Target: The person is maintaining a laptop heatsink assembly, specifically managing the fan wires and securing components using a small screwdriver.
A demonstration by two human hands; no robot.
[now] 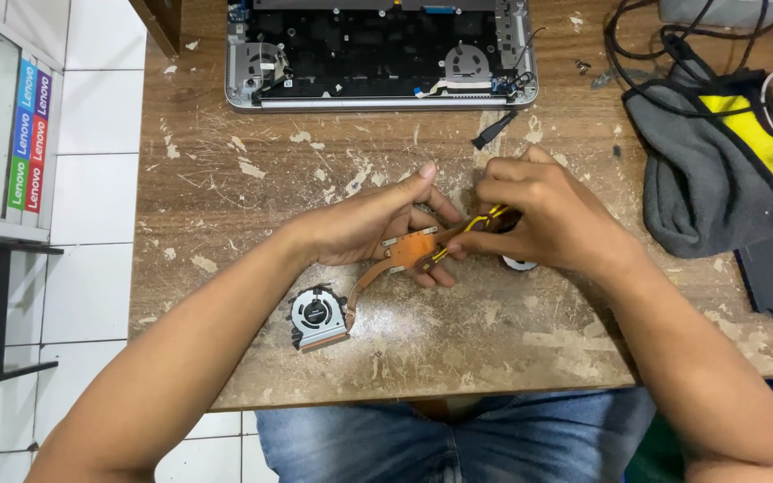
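Jeans-clad knees sit under the table (252,192) edge, and above them the left hand (378,224) cradles the copper heatpipe (404,255) while the right hand (543,215) pinches what looks like a yellow-handled tool (480,219) on it; brace firmly, fan (318,317) trailing below-left.

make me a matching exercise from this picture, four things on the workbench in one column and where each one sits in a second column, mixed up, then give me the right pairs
Things
1. opened silver laptop base
2. round grey cooling fan on a copper heat pipe
3. crumpled grey cloth with a yellow patch
4. small black plastic strip

Places
A. right side of the scratched wooden table, among black cables
B. near the front edge, below the left hand
C. far edge, top centre
D. just in front of the laptop, beyond the right hand

Pairs: 1-C, 2-B, 3-A, 4-D
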